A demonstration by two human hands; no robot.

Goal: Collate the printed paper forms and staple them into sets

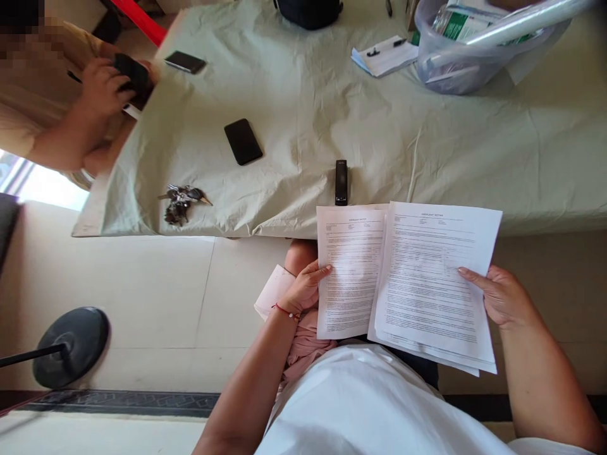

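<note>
— Where do things stand?

— You've split the papers, by the look of it. Your left hand (pixel 303 289) pinches a single white printed sheet (pixel 351 272) at its left edge; your right hand (pixel 502 296) is clamped on the right edge of a thin stack of white printed pages (pixel 431 284). Both hang over your lap, just short of the table's edge. I'd judge the sorting just begun.

— What's around?

— On the pale green cloth-covered table (pixel 427 145): a small black oblong device (pixel 341 182) just beyond the sheet, a black phone (pixel 243 141), a bunch of keys (pixel 181 202), a clear plastic tub (pixel 474 57). Another person's hand (pixel 102 85) works at the far left corner, well apart.
</note>
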